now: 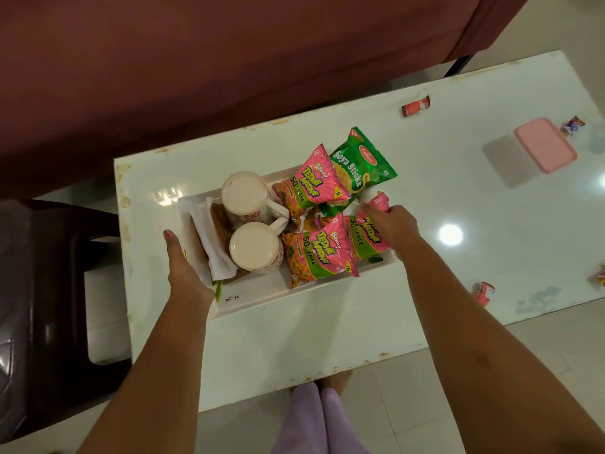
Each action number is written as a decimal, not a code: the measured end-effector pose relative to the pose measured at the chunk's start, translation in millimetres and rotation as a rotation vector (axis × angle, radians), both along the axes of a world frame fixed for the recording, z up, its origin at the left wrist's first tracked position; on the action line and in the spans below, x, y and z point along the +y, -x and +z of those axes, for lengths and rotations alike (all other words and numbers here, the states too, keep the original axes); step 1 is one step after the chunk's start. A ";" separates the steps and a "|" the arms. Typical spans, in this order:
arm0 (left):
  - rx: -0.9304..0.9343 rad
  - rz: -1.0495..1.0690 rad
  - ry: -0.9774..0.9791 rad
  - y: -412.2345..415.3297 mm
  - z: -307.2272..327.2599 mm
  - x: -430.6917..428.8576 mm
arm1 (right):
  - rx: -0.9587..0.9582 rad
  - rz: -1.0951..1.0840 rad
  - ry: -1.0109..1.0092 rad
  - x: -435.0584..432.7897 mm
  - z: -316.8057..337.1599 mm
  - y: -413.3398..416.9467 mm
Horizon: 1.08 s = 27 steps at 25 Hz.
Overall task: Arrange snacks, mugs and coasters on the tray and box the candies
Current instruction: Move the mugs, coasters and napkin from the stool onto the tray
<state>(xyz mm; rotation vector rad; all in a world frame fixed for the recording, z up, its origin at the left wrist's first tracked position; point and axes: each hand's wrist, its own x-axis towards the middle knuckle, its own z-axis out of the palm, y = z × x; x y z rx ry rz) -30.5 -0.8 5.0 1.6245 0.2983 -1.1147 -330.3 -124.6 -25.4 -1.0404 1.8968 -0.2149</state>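
Observation:
A white rectangular tray point(262, 294) sits on the white table. In it stand two upside-down cream mugs point(253, 247), white napkins with brown coasters point(220, 221) on the left, three pink snack packets point(319, 249) and a green Soya Sticks packet point(360, 163). My left hand point(183, 267) grips the tray's left end. My right hand point(391, 221) holds the tray's right end, fingers over a pink packet. A box with a pink lid point(543, 144) stands far right. Loose wrapped candies point(415, 105) lie scattered on the table.
A dark brown chair point(42, 290) stands left of the table. A maroon sofa point(196, 60) runs along the far side. More candies point(484, 292) lie near the table's right front edge. My purple-clad legs point(311, 421) are below the near edge.

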 end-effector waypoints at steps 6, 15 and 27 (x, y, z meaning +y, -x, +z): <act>0.120 -0.032 0.068 24.2 21.3 0.4 | 0.095 -0.016 -0.020 4.2 33.9 29.4; 0.183 -0.119 0.100 99.4 29.0 -40.0 | 0.119 -0.138 0.028 -19.1 51.5 112.9; 0.084 -0.095 -0.053 194.7 -4.2 -103.8 | 0.101 -0.063 -0.051 -78.4 17.9 205.8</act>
